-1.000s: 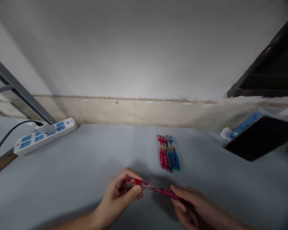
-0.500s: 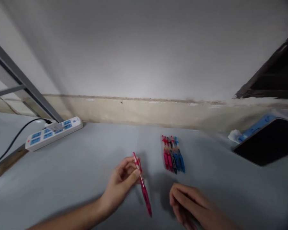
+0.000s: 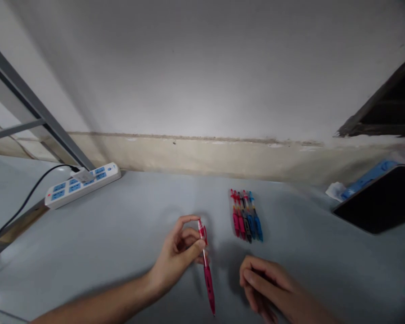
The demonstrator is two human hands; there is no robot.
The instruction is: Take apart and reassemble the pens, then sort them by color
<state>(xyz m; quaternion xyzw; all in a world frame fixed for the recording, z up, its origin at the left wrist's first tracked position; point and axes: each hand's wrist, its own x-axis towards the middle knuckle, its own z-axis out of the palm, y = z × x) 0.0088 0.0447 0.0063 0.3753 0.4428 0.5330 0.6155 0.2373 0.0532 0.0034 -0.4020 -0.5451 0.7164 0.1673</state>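
A pink pen (image 3: 208, 281) is held by my left hand (image 3: 182, 249), its tip pointing down toward me. The thumb and fingers pinch its clear upper barrel, and the index fingertip rests on the top end. To the right, my right hand (image 3: 266, 285) hovers with its fingers curled and thumb against them; whether anything is inside is hidden. Beyond it, several pens (image 3: 245, 216) in pink, black and blue lie side by side on the grey table (image 3: 138, 216).
A white power strip (image 3: 84, 184) with a plugged-in adapter and black cable lies at the left. At the right is a dark-screened tablet (image 3: 380, 200), beside a blue packet (image 3: 369, 180) and crumpled white tissue (image 3: 335, 191). A wall runs along the back.
My left index finger has straightened and moved onto the pen's top end. The pen now stands a little steeper in view and slightly farther right. My right hand has barely changed.
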